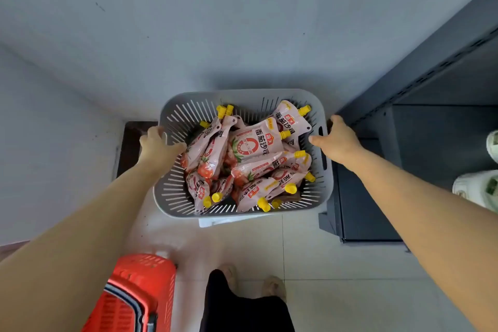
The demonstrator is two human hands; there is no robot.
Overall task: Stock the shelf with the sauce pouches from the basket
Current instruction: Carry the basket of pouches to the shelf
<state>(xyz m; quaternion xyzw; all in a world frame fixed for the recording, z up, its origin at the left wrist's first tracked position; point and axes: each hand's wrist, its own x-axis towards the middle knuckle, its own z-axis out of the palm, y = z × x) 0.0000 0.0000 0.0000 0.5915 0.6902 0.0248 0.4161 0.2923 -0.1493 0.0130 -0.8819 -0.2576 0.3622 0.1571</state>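
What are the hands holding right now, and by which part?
The grey basket: the left hand grips its left rim, the right hand grips its right rim. Neither holds any of the sauce pouches.

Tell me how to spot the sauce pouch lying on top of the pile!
Look at the grey basket beside the dark shelf, which the left hand and right hand grip by its sides. In the middle of the heap one pouch lies flat, face up. Only it shows a whole big red ring, its yellow cap pointing right.
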